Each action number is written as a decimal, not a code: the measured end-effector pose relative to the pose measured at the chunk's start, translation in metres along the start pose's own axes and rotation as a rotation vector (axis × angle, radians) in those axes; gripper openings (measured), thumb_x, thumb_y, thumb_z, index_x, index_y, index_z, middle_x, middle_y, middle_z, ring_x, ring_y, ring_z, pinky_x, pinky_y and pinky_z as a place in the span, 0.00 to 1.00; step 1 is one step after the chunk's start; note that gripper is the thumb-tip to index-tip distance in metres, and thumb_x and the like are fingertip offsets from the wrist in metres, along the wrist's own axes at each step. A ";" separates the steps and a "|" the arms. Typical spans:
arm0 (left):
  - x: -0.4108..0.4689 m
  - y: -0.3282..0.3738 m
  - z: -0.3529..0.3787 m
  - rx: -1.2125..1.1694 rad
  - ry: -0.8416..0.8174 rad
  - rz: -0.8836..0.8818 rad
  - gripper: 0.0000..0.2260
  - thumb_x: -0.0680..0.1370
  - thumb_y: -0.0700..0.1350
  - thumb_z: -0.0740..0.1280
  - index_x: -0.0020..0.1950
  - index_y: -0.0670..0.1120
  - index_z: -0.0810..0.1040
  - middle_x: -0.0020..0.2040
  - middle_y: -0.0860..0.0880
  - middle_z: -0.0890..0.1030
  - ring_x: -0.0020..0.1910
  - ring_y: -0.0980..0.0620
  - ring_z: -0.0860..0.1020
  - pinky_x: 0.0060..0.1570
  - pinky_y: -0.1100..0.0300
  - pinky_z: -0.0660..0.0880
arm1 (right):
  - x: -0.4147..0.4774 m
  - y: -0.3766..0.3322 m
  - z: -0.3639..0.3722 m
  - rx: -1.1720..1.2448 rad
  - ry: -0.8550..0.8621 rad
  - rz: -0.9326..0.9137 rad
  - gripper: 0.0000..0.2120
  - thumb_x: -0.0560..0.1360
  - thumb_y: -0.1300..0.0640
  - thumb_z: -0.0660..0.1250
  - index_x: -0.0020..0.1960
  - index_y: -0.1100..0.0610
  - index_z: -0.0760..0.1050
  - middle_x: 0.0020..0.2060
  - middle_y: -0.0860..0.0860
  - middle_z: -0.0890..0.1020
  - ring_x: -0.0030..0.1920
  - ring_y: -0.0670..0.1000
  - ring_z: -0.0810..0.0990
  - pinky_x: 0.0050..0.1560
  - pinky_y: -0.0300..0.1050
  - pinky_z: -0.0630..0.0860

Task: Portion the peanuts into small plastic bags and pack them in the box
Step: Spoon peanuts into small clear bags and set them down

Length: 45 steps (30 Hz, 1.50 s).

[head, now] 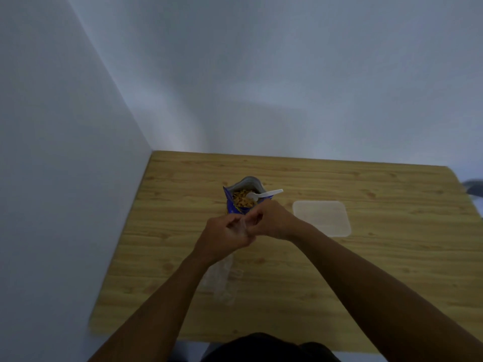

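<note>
The table (366,270) filling the lower frame is yellow-tan with darker wood grain. At centre, my peanut bag (234,207) is blue outside and silver-grey inside, the peanuts (241,199) golden-brown, the spoon (264,195) white. Just below, the small bag (244,226) is clear. Right of centre, the box (321,218) is milky translucent.

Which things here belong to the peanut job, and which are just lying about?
Job: peanut pack, spoon, box, spare bags, pinched bag.
Lying about: dark thing, far right.

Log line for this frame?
left hand: pinches bag | right hand: pinches bag | spoon: in peanut pack | box: right of pack
</note>
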State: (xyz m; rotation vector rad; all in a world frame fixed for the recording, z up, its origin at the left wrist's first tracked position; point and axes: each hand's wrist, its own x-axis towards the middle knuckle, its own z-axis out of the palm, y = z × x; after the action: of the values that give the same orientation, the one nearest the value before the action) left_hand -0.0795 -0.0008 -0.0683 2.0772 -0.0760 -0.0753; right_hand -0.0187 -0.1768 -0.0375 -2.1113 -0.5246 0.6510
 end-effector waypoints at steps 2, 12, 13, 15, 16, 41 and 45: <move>0.002 -0.002 -0.003 0.046 0.018 0.061 0.18 0.65 0.52 0.80 0.52 0.49 0.84 0.41 0.55 0.85 0.40 0.58 0.82 0.41 0.57 0.78 | 0.004 -0.004 -0.003 -0.019 -0.015 0.004 0.09 0.68 0.65 0.74 0.38 0.51 0.85 0.31 0.46 0.83 0.31 0.38 0.77 0.35 0.29 0.72; 0.021 -0.027 -0.019 0.011 0.099 -0.040 0.18 0.67 0.63 0.76 0.46 0.51 0.83 0.38 0.53 0.84 0.38 0.54 0.83 0.38 0.55 0.80 | 0.021 0.002 -0.029 -0.251 0.742 -0.182 0.09 0.69 0.55 0.73 0.49 0.53 0.82 0.46 0.48 0.78 0.45 0.45 0.77 0.44 0.39 0.74; 0.022 -0.028 -0.020 -0.027 0.103 -0.087 0.16 0.68 0.60 0.76 0.47 0.51 0.82 0.39 0.54 0.84 0.39 0.56 0.83 0.38 0.58 0.80 | 0.021 0.011 -0.032 -0.280 0.789 -0.137 0.13 0.69 0.53 0.74 0.53 0.53 0.81 0.49 0.49 0.76 0.49 0.46 0.76 0.47 0.38 0.74; 0.026 -0.029 -0.021 -0.080 0.086 -0.146 0.11 0.74 0.57 0.72 0.48 0.51 0.79 0.39 0.52 0.83 0.37 0.58 0.81 0.37 0.60 0.78 | 0.019 0.025 -0.036 -0.245 0.746 -0.005 0.21 0.67 0.50 0.78 0.58 0.53 0.78 0.52 0.49 0.75 0.50 0.46 0.75 0.48 0.36 0.73; 0.027 -0.028 -0.021 -0.104 0.074 -0.167 0.09 0.77 0.56 0.69 0.50 0.52 0.77 0.39 0.51 0.82 0.37 0.57 0.81 0.37 0.59 0.77 | 0.018 0.029 -0.036 -0.200 0.698 0.062 0.22 0.67 0.50 0.79 0.58 0.53 0.78 0.51 0.49 0.75 0.47 0.45 0.75 0.46 0.35 0.72; 0.049 -0.041 -0.026 -0.012 0.075 -0.065 0.12 0.71 0.50 0.77 0.48 0.49 0.77 0.41 0.52 0.82 0.39 0.56 0.80 0.36 0.58 0.78 | 0.032 0.021 -0.025 0.119 0.707 0.201 0.04 0.76 0.54 0.73 0.45 0.53 0.86 0.28 0.46 0.83 0.24 0.43 0.80 0.29 0.34 0.76; 0.052 -0.041 -0.024 0.015 0.074 -0.059 0.13 0.70 0.48 0.78 0.49 0.50 0.78 0.43 0.55 0.81 0.41 0.63 0.78 0.37 0.68 0.74 | 0.031 0.020 -0.017 0.092 0.641 0.192 0.04 0.75 0.54 0.74 0.44 0.54 0.86 0.28 0.46 0.84 0.25 0.45 0.81 0.30 0.39 0.78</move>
State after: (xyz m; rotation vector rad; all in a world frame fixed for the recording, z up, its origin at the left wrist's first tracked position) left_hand -0.0249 0.0354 -0.0934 2.0952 0.0297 -0.0339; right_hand 0.0188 -0.1803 -0.0535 -2.1438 0.0634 0.0715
